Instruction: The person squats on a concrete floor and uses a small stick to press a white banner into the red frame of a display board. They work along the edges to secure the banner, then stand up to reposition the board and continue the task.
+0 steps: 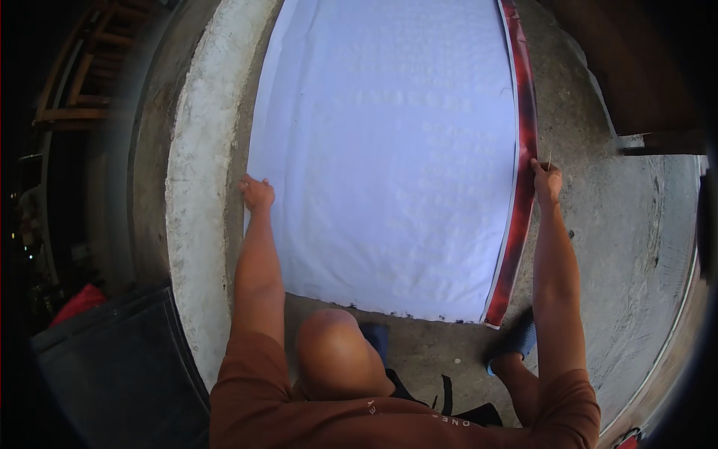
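Note:
A large banner (389,172), white back side up, lies spread on the concrete floor before me. Along its right side runs a folded-over strip (525,120) showing a dark red printed face. My left hand (258,194) is closed on the banner's left edge, its fingertips partly hidden. At about the same height on the other side, my right hand (548,182) pinches the outer edge of the red strip. A thin, pale, pointed sliver (550,157) sticks up from the right hand; its kind is too small to tell.
A raised pale concrete ledge (206,150) runs along the left. Beside it, lower left, stands a black panel (123,367). Wooden furniture (93,75) is at the far left, a dark brown piece (636,75) at the upper right. My slippered foot (516,344) is near the banner's lower right corner.

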`<state>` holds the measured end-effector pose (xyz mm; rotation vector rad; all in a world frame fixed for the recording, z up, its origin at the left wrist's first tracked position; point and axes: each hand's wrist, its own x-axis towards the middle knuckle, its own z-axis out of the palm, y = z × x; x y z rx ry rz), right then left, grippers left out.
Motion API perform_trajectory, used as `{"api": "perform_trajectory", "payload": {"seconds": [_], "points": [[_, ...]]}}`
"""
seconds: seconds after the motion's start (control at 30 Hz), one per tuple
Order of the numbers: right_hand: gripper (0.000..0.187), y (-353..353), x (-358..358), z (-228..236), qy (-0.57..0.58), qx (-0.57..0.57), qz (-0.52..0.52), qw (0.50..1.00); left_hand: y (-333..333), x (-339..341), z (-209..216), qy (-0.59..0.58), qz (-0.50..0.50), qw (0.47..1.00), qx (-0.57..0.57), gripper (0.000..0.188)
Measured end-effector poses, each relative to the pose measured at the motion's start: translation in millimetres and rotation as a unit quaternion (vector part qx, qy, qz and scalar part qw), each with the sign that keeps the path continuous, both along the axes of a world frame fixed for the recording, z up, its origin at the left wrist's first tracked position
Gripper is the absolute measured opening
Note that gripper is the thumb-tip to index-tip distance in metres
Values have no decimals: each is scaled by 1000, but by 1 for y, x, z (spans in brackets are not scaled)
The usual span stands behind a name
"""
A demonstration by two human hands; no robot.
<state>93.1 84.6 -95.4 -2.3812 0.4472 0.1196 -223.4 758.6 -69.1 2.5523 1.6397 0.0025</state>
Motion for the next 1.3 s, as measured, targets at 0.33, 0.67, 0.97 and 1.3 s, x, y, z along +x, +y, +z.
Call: {"api": "perform_trajectory", "payload": {"seconds": [0.33, 0.67, 0.97, 1.3], "points": [[42, -9, 1, -3, 6, -43, 7, 999, 75, -46, -37, -29, 53, 991, -116, 76], [35, 2, -2, -1, -16, -83, 24, 996, 114, -58, -29, -204, 33, 959, -194, 26], [31, 24, -16, -2, -39, -2, 26, 999, 86, -26, 111, -214, 16, 972, -93, 20], [32, 88, -39, -5, -25, 58, 49, 997, 122, -32, 212, -205, -15, 978, -26, 19]]}}
